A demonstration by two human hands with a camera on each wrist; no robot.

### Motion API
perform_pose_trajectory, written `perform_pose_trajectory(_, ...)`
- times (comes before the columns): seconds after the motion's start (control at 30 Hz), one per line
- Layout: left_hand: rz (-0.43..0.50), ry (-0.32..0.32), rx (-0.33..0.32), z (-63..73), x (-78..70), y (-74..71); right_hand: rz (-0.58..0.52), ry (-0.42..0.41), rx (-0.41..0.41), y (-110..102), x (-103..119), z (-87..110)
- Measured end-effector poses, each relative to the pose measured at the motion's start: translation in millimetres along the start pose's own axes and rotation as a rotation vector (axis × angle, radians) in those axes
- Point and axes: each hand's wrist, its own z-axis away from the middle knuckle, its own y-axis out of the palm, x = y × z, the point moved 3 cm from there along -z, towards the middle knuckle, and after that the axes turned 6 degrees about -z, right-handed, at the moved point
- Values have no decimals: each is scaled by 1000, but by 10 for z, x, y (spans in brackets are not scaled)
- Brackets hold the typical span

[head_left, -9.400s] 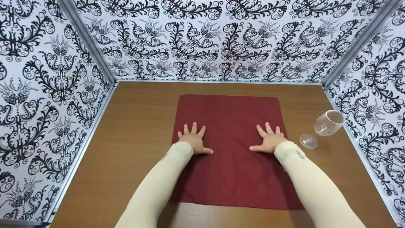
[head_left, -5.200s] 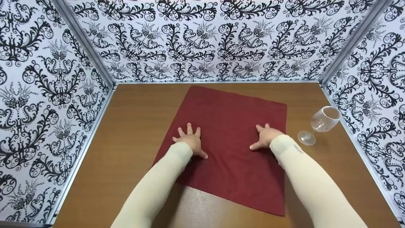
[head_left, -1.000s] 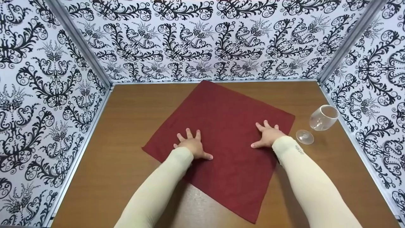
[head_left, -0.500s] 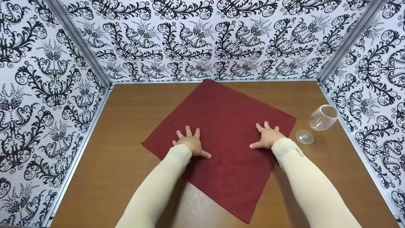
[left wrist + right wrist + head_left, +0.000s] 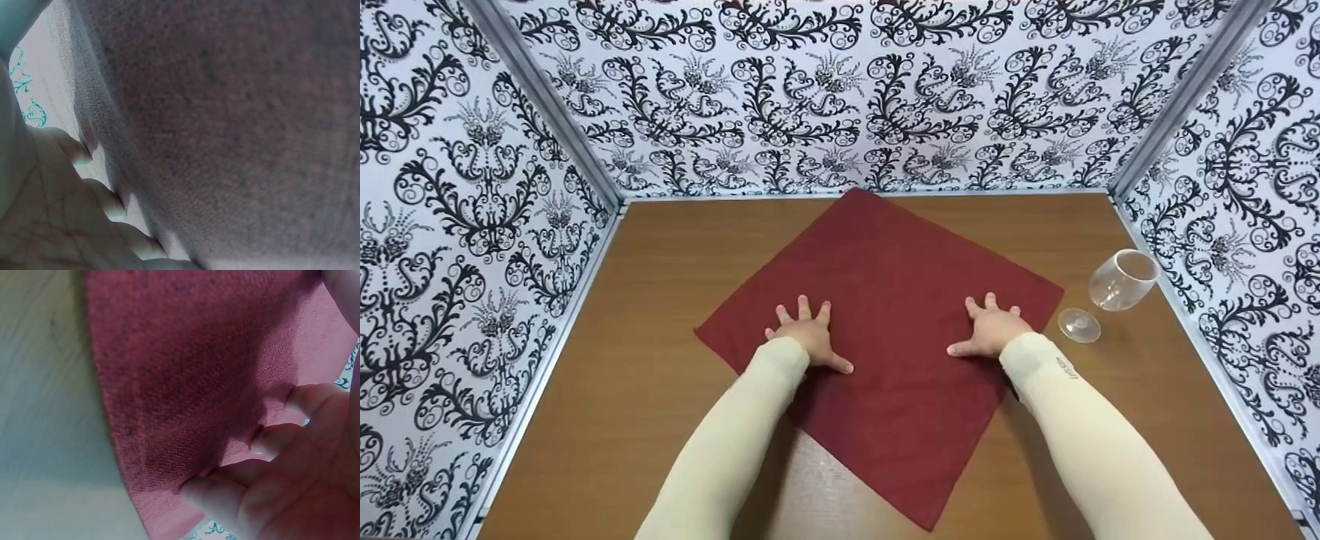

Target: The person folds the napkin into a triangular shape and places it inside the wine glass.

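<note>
A dark red cloth napkin lies spread out flat on the wooden table, turned so that one corner points to the back wall and one to the front edge. On its left part rests my left hand, fingers spread, fingertips pressing on the fabric. My right hand touches the right part of the cloth with spread fingers, near the right corner. In the right wrist view, the fingertips meet the fabric while the palm stays raised above it. The left wrist view shows the left palm likewise raised, with fingertips on the cloth.
A clear wine glass stands on the table just right of the cloth's right corner, near my right hand. Patterned black-and-white walls enclose the wooden table at the back and both sides.
Over the earlier frames the napkin has turned clockwise from square-on to a diamond under both hands. In the last second it has turned slightly further. The hands stay spread in nearly the same places.
</note>
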Motion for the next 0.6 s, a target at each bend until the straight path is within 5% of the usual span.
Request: perform_pose_trajectory(0.6, 10, 23, 6, -15, 47, -54, 42, 30, 11, 24, 73, 54)
